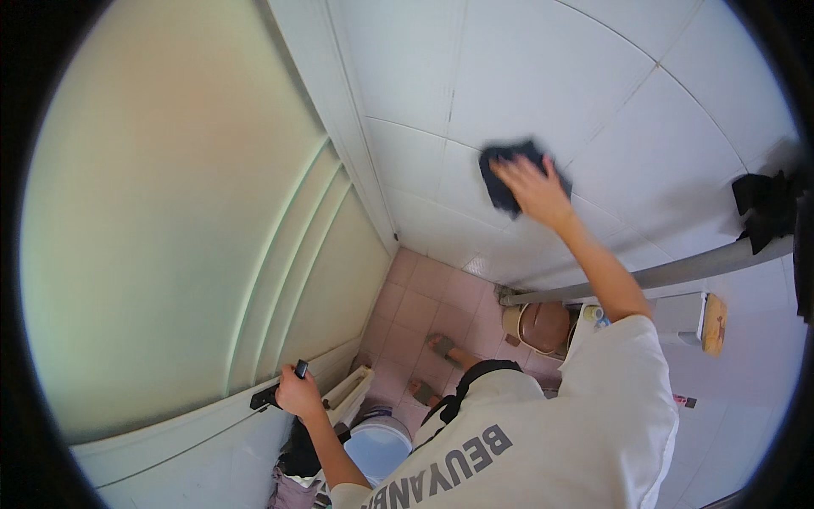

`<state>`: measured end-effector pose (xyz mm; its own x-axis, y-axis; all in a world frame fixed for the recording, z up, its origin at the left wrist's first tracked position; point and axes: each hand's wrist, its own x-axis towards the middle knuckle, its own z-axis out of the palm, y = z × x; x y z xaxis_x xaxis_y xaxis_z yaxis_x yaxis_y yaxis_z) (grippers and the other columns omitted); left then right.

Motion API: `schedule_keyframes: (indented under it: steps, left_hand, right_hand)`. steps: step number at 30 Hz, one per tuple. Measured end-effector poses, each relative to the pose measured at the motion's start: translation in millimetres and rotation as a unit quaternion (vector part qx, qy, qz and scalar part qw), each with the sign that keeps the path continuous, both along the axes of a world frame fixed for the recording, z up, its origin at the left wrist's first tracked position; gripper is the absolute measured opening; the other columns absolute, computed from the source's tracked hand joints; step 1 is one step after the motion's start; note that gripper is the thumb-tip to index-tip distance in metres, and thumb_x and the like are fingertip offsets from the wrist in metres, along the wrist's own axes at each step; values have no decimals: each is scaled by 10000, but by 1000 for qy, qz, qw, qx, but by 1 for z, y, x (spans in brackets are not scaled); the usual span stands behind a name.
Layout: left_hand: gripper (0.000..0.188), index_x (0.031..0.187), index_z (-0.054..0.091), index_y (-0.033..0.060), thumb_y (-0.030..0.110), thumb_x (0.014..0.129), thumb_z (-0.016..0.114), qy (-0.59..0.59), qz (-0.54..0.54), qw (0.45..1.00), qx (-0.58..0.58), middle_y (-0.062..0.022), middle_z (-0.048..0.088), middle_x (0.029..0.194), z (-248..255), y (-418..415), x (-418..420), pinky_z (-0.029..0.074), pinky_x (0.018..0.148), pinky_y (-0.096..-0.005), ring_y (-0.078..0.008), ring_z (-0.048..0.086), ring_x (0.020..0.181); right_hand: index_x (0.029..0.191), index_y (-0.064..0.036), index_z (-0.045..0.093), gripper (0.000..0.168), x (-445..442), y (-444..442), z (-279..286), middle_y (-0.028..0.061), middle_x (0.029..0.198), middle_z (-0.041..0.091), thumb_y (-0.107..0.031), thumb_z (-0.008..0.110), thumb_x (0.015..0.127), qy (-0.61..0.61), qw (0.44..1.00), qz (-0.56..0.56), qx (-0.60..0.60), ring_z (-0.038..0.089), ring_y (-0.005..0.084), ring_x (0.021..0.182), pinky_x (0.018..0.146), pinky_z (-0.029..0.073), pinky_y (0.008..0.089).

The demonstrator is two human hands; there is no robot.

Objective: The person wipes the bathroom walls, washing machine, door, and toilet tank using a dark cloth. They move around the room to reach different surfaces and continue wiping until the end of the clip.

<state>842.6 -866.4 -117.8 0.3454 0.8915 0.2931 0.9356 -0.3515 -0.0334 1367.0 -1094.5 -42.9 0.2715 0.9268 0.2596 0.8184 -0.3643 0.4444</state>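
My right hand [531, 188] lies spread over a dark cloth [499, 184], which is pressed against the white tiled wall [528, 76]; the hand and cloth look slightly blurred. At the lower left, my left hand [297, 389] is closed around a black handle [301, 368] at the edge of the frosted glass door panel [159, 223]. A black fitting [263, 398] sits beside that hand on the pale frame. The palm side of each hand is hidden.
A grey pipe [674, 270] runs along the wall, with black material [760, 207] above it. On the pink tiled floor [413, 305] stand a brown lidded bin [545, 326] and a light blue bucket [378, 448]. Dark cloths [299, 455] lie below my left arm.
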Motion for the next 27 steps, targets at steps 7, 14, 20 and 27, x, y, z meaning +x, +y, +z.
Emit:
schedule_keyframes:
  steps: [7, 14, 20, 27]
  left_hand:
    - [167, 785, 586, 129, 199, 704, 714, 10, 25, 1000, -1, -81, 629, 674, -2, -2, -5, 478, 561, -420, -312, 626, 608]
    - [180, 772, 593, 124, 264, 743, 703, 20, 31, 999, 0, -107, 640, 680, -5, -1, -8, 484, 538, -422, -326, 634, 604]
    - [188, 785, 593, 138, 242, 696, 722, 24, 16, 1000, -2, -72, 632, 671, 0, -1, -7, 489, 561, -412, -304, 633, 602]
    - [181, 811, 606, 122, 213, 702, 718, -1, 6, 999, -34, -99, 659, 713, -2, 1, 1, 491, 593, -430, -316, 647, 645]
  right_hand:
    - [1373, -162, 460, 515, -19, 132, 269, 110, 1461, 349, -147, 536, 864, -275, 821, -37, 500, 285, 363, 1349, 1059, 146, 637]
    - [1419, -220, 379, 571, -13, 163, 46, -28, 1449, 397, -216, 501, 861, -203, 966, -7, 158, 398, 214, 1304, 1031, 272, 599]
    - [1221, -105, 574, 378, -32, 36, -189, 25, 1347, 499, -187, 538, 854, 105, 986, 29, -130, 415, 223, 1252, 1043, 308, 446]
    - [1172, -21, 528, 323, -108, -108, -234, 244, 1121, 595, -128, 492, 869, 584, 750, -260, 171, 554, 418, 1045, 926, 419, 474]
